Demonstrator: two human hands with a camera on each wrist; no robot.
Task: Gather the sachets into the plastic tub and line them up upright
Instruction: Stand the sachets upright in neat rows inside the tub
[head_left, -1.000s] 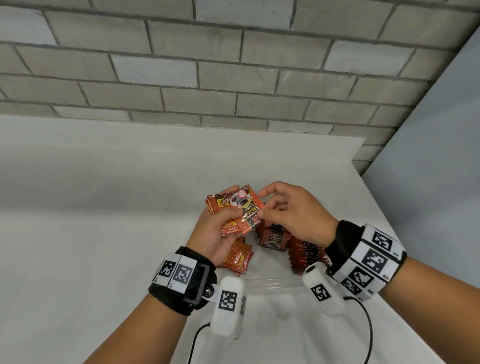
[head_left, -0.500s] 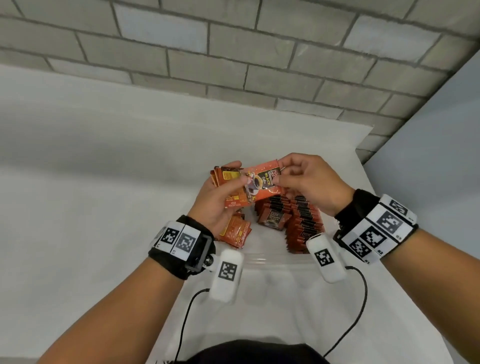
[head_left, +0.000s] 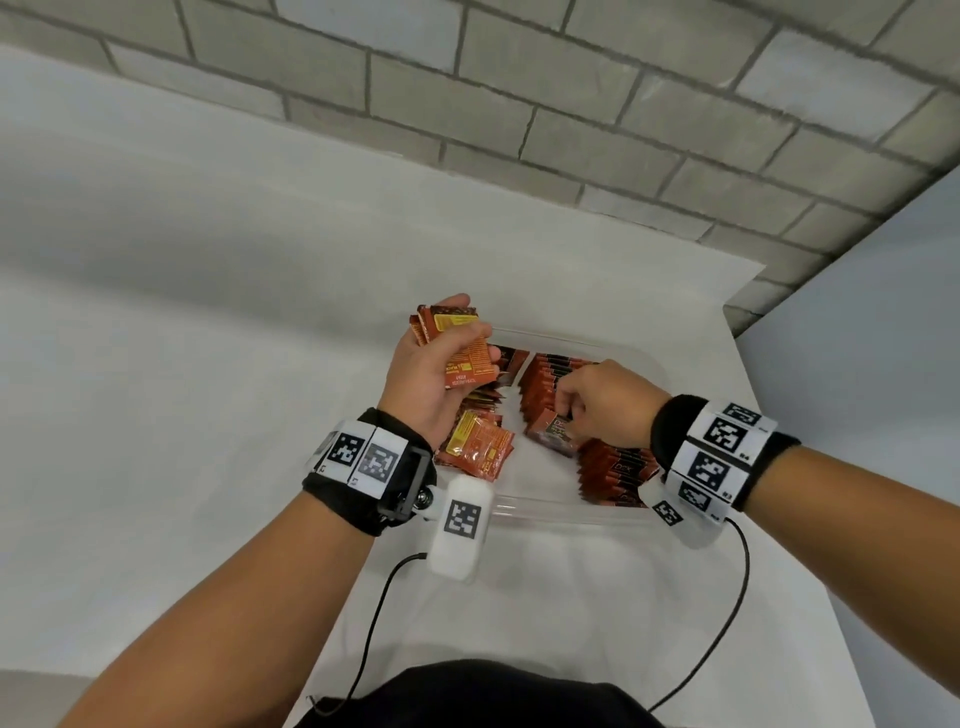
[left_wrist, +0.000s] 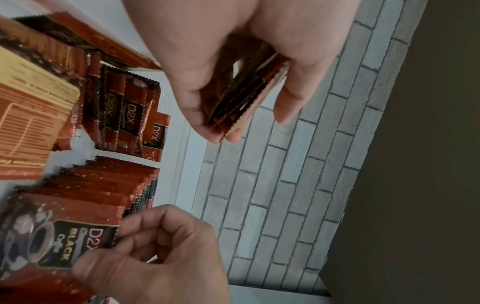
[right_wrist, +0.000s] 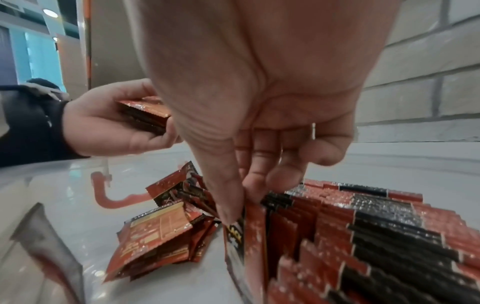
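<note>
A clear plastic tub sits on the white table and holds red and black coffee sachets. My left hand hovers over the tub's left side and grips a small stack of sachets, seen edge-on in the left wrist view as the stack. My right hand is down in the tub, pinching a single sachet by its top edge beside a row of upright sachets. A loose pile of sachets lies flat at the tub's near left.
A grey brick wall runs behind the table. A pale panel stands to the right past the table edge. Cables hang from both wrist cameras over the near table.
My right hand has taken one sachet off the stack in my left hand and carried it down into the tub against the upright row. The head view has tilted downward.
</note>
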